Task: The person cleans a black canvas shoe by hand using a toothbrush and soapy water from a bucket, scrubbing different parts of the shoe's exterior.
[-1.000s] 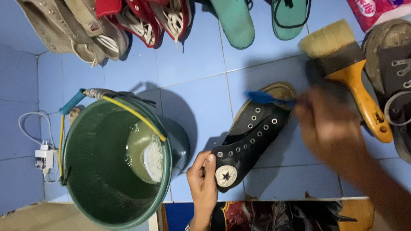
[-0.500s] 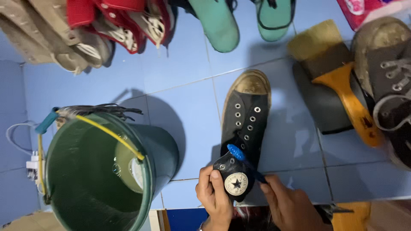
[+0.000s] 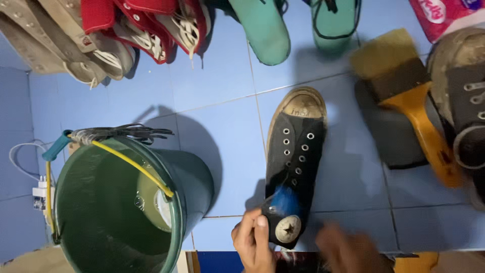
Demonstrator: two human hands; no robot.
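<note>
Black high-top sneaker (image 3: 295, 151) lies on the blue tiled floor (image 3: 222, 126) in the lower middle of the frame, its dirty rubber toe pointing toward the top and its ankle end, with a round pale patch, at the bottom edge. The left hand (image 3: 252, 242) is closed around that ankle end, thumb and fingers pinching the canvas beside the patch. The right hand (image 3: 348, 250) sits just to the right at the bottom edge, badly blurred; how far it is closed cannot be told. A blue brush (image 3: 285, 199), also blurred, lies against the sneaker just above the patch, and whether the right hand has hold of it is unclear.

At lower left stands a green bucket (image 3: 192, 177) with a yellow-sleeved wire handle (image 3: 134, 167) across its mouth; inside, a little water and something pale and rounded show at the bottom. A tangle of dark laces (image 3: 121, 134) rests on its upper rim.

To the right lies a wide paintbrush with an orange handle (image 3: 422, 126) on a dark sole-shaped piece (image 3: 389, 136). Another worn dark shoe (image 3: 462, 91) fills the right edge. Along the top are beige shoes (image 3: 55, 35), red sneakers (image 3: 146, 20) and green sandals (image 3: 265, 30).
</note>
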